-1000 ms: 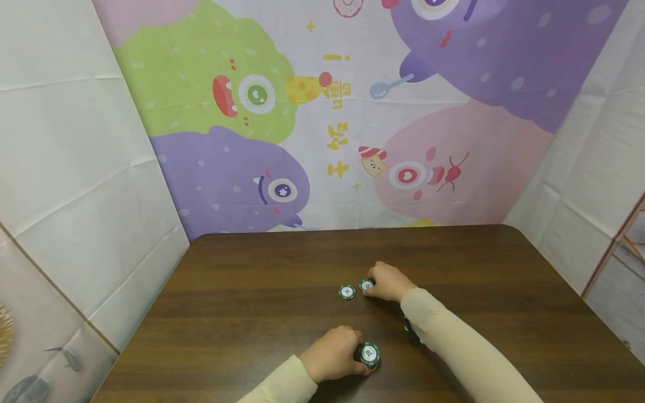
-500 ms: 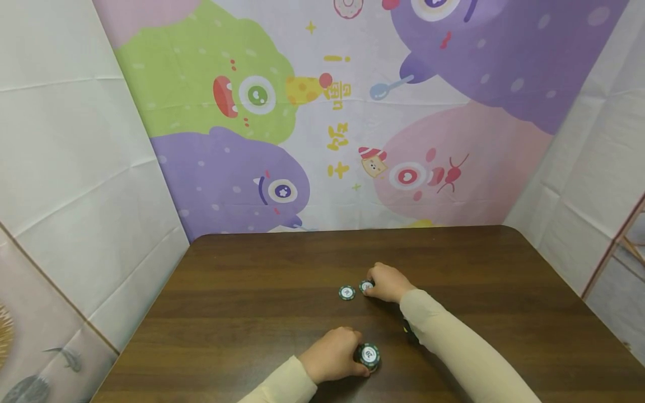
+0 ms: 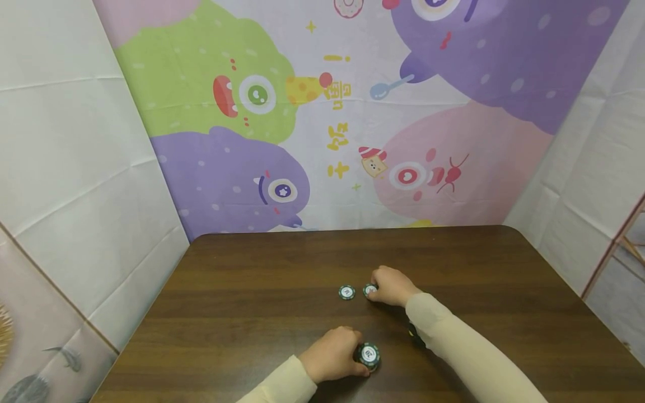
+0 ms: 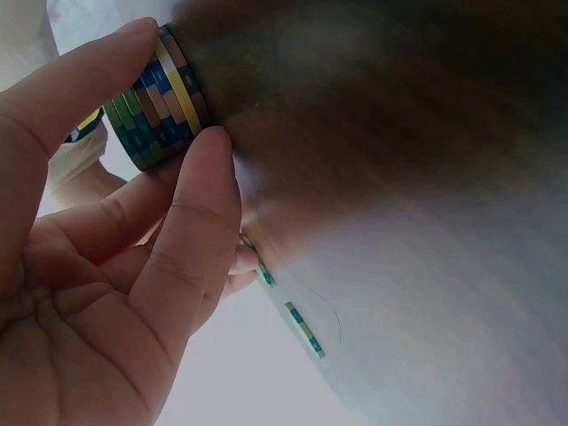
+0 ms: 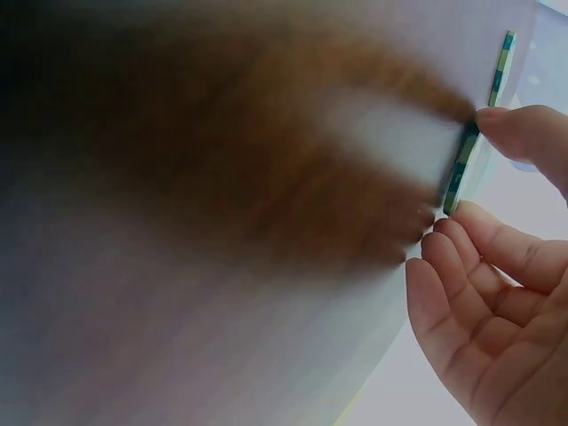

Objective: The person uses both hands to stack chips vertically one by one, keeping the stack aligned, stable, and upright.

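Note:
In the head view, my left hand (image 3: 333, 352) grips a short stack of poker chips (image 3: 369, 354) near the front of the table. The top chip is green with a white centre marked 20. Seen from the left wrist, thumb and fingers clasp the side of the stack (image 4: 160, 106), whose edges show green, blue, tan and yellow bands. Farther back, my right hand (image 3: 394, 286) pinches a single green poker chip (image 3: 370, 290) by its rim, flat at the tabletop. Just left of it, apart, lies another green chip (image 3: 346, 292).
The brown wooden table (image 3: 242, 280) reaches back to a cartoon-printed cloth (image 3: 342, 123). White cloth (image 3: 75, 112) hangs on the left side and more on the right. A small black and yellow item (image 3: 414, 333) sits under the right sleeve.
My right hand has slid slightly right and toward me with its chip, widening the gap to the other chip. The left hand and stack stay in place.

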Motion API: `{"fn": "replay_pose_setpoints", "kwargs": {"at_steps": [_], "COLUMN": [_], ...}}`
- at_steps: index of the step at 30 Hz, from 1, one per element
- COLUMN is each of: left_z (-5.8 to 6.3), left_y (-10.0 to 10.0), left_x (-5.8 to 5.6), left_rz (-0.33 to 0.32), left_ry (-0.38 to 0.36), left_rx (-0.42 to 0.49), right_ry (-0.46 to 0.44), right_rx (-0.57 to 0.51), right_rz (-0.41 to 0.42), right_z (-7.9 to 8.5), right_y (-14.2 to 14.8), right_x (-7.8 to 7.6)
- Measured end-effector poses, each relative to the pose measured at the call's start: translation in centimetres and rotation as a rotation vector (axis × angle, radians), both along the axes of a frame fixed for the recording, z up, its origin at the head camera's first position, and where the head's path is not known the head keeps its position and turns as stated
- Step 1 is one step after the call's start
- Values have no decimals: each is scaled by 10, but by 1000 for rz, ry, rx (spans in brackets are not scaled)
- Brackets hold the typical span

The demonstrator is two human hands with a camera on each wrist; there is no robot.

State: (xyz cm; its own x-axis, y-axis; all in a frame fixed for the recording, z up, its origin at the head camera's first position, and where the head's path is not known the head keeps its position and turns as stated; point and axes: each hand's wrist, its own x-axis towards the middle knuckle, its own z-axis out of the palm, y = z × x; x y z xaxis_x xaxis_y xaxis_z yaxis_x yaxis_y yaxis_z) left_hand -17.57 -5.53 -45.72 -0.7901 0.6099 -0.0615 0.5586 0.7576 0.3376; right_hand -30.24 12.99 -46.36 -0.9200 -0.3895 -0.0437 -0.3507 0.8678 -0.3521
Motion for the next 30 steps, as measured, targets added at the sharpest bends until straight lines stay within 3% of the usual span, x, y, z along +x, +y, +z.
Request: {"fn": "replay_pose_setpoints", "kwargs": {"at_steps": [10, 24, 30], "left_z": [0, 0, 0], "left_y": [0, 0, 1], "left_x": [1, 1, 2], "left_rz": [15, 19, 20], "left_ry": [-9, 9, 19], "left_rx": [-6, -9, -4], "right_ry": [14, 67, 65], "right_rx": [-3, -88, -110], "right_rz": [46, 253, 302], "right_z": [6, 25, 31], "right_y": [9, 19, 21], "right_x": [18, 66, 85]}}
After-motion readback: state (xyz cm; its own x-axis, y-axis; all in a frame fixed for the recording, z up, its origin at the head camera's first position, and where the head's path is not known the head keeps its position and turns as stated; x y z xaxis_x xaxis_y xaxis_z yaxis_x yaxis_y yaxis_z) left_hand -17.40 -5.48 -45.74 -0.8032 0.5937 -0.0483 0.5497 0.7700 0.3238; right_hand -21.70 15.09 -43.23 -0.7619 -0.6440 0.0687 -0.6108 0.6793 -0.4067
